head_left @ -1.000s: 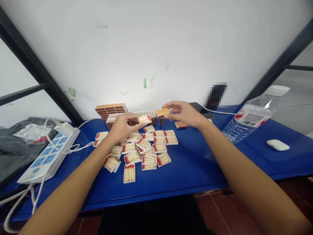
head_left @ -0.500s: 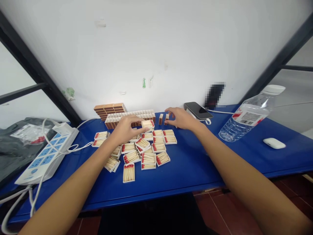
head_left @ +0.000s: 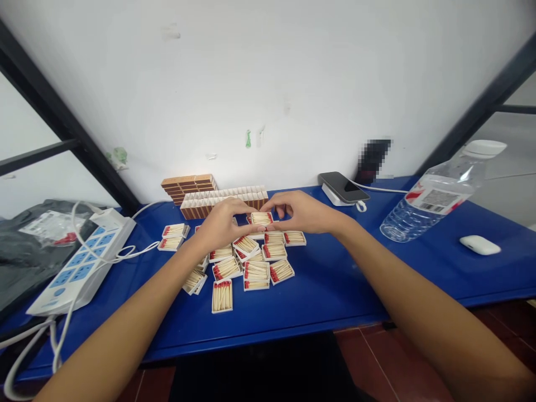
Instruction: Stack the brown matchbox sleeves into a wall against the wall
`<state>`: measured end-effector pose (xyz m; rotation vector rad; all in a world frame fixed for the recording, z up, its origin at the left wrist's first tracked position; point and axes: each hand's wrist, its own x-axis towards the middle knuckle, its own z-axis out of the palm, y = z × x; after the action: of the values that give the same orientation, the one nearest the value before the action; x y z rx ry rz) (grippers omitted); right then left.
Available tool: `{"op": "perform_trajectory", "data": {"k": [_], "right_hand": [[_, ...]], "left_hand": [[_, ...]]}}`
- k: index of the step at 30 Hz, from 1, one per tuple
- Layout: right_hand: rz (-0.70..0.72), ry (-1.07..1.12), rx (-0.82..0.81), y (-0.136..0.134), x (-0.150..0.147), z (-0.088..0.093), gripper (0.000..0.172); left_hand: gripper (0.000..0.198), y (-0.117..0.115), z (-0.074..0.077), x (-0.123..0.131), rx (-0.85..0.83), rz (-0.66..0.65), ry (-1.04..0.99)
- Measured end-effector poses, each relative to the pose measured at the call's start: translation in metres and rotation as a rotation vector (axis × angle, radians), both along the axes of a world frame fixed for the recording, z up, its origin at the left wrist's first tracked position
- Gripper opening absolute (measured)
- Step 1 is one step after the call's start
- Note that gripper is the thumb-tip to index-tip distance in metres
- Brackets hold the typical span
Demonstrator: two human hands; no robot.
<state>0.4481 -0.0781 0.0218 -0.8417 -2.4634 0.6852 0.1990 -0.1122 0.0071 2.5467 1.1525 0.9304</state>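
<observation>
My left hand [head_left: 228, 220] pinches a matchbox tray [head_left: 262, 218] full of red-tipped matches, held above the other trays. From the opposite side, my right hand [head_left: 299, 212] closes thumb and forefinger at the tray's right end; whether a sleeve is also between these fingers is hidden. Below and in front of both hands lie several filled matchbox trays [head_left: 257, 271], some stacked or tilted. A single tray [head_left: 221, 296] sits nearest the table's front edge. Behind my left hand stands a row of matchboxes [head_left: 196, 207] with brown sides and white tops.
A stack of matchboxes [head_left: 188, 184] stands at the wall. On the left are a power strip [head_left: 84, 262], white cables and a dark bag [head_left: 25, 251]. To the right are a phone [head_left: 344, 187] on a white stand, a plastic bottle [head_left: 431, 195] and a white case [head_left: 479, 244].
My right hand has moved left from the small upright boxes to the tray in my left hand. Those two boxes no longer show. My left hand has shifted slightly right with the tray.
</observation>
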Motion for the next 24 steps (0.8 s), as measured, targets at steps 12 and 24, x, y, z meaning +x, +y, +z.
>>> {"op": "perform_trajectory", "data": {"k": [12,24], "right_hand": [[-0.056,-0.256,-0.044,0.013,0.010,-0.006,0.031],[-0.420,-0.334,0.087,0.048,0.073,-0.002,0.042]], "left_hand": [[0.035,0.005,0.000,-0.010,0.130,0.238,0.044],[0.024,0.009,-0.003,-0.014,0.177,0.205,0.116]]}}
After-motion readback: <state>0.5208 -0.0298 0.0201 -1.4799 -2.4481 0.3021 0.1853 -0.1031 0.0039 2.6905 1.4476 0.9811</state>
